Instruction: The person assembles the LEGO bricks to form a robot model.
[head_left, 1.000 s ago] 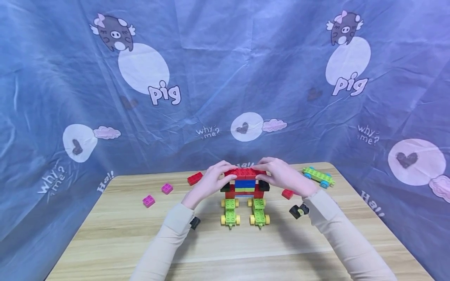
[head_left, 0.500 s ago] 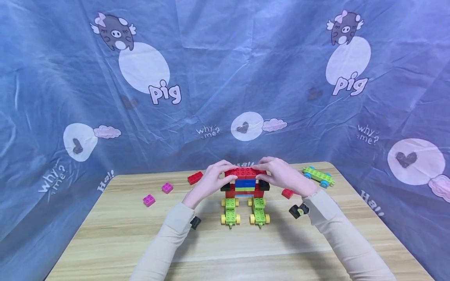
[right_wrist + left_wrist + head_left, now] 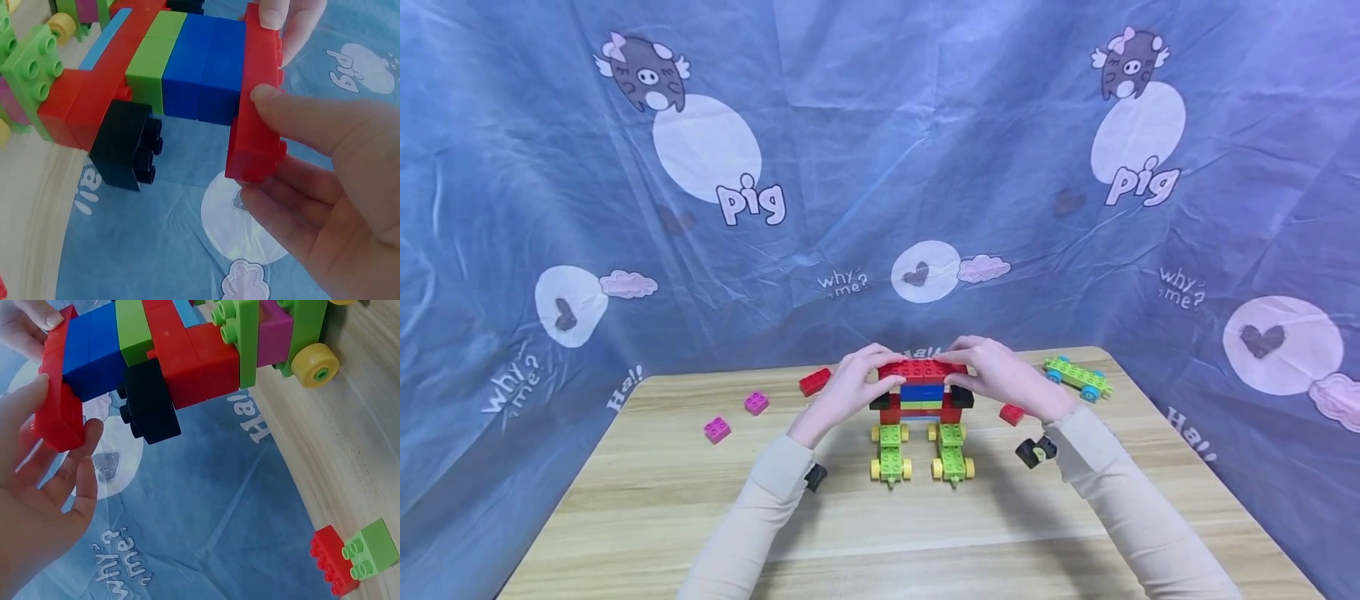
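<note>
A toy-brick figure stands at the middle of the table, with red bricks [image 3: 922, 372] across its top. My left hand [image 3: 848, 387] grips the left end of this red row, thumb on the near side and fingers behind. At the opposite end, my right hand [image 3: 1002, 380] holds the row likewise between thumb and fingers. Beneath come blue bricks [image 3: 203, 69], a lime green layer [image 3: 156, 69] and wider red bricks [image 3: 194, 362]. Black bricks [image 3: 150, 403] jut out at both sides. Two lime wheeled bases [image 3: 891, 458] with yellow wheels form the feet.
Pink bricks [image 3: 756, 403] and a red brick [image 3: 815, 382] lie to the left. On the right are a smaller red brick [image 3: 1012, 414] and a green wheeled base [image 3: 1078, 377] with blue wheels. A patterned blue cloth [image 3: 850, 208] hangs behind the wooden table [image 3: 880, 542].
</note>
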The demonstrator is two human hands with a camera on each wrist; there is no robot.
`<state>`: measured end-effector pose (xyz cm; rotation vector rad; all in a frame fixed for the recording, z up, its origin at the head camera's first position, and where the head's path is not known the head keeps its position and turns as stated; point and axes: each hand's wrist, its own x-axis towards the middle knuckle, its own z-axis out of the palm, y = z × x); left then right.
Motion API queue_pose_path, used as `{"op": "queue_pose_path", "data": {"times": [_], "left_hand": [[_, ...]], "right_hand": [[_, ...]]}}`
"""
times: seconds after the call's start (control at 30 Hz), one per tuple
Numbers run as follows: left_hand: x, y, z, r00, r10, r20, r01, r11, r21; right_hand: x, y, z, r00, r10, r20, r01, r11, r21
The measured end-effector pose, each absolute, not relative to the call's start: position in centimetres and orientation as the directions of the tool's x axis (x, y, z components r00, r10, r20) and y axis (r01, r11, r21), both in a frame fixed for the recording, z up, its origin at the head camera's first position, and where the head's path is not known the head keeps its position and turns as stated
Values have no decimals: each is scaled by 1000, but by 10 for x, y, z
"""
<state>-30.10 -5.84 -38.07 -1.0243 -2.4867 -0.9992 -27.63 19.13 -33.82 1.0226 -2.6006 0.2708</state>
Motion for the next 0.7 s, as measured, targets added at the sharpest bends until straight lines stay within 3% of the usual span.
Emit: {"op": "queue_pose_path", "data": {"times": [0.43,0.7], "left_hand": [[-300,-63,-380,-694,537,480,720,517,463],[-299,-72,-380,-726,519,450,687,537,490]], "right_hand": [[-275,197,-341,-729,-582,360,-648,756,-90],[-273,210,-342,-750,-546,373,-628,766,-140]]}}
